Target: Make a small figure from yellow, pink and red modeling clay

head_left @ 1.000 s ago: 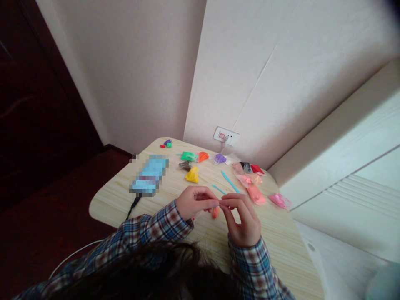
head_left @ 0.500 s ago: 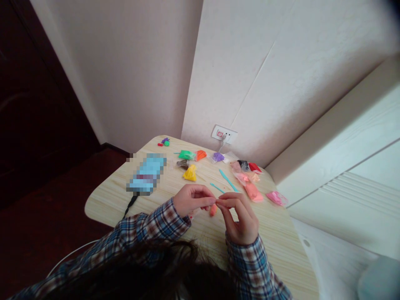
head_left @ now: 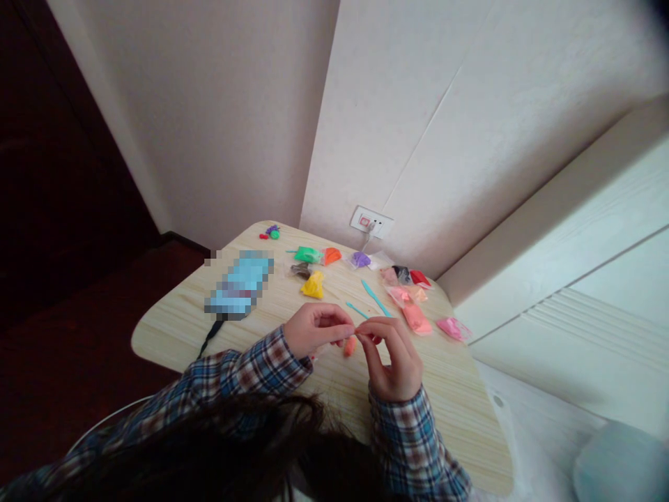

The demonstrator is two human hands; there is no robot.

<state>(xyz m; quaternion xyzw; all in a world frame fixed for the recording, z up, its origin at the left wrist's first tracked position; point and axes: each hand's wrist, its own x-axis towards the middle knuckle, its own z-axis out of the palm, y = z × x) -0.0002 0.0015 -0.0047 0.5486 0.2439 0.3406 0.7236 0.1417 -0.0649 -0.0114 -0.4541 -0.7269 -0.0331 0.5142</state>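
My left hand (head_left: pixel 317 330) and my right hand (head_left: pixel 396 353) meet at the fingertips above the table. Both are closed in a pinch, and whatever sits between the fingers is too small or hidden to make out. Just under the fingertips shows an orange lump of what looks like modelling clay (head_left: pixel 350 346), partly covered by my left fingers. Beyond my hands lie a thin blue modelling tool (head_left: pixel 357 309) and a longer blue one (head_left: pixel 375 298). A salmon-coloured clay packet (head_left: pixel 417 319) is to the right of them.
Along the back of the wooden table (head_left: pixel 444 425) lie several clay packets, including a yellow one (head_left: pixel 312 285), a green one (head_left: pixel 307 254) and a purple one (head_left: pixel 360 259). Small shaped pieces (head_left: pixel 274 233) sit at the far left corner. A cabled, pixelated device (head_left: pixel 239 282) lies left.
The whole view has shifted a little, so the table and things appear slightly further left and higher. My hands stay pinched together at the fingertips with hardly any change.
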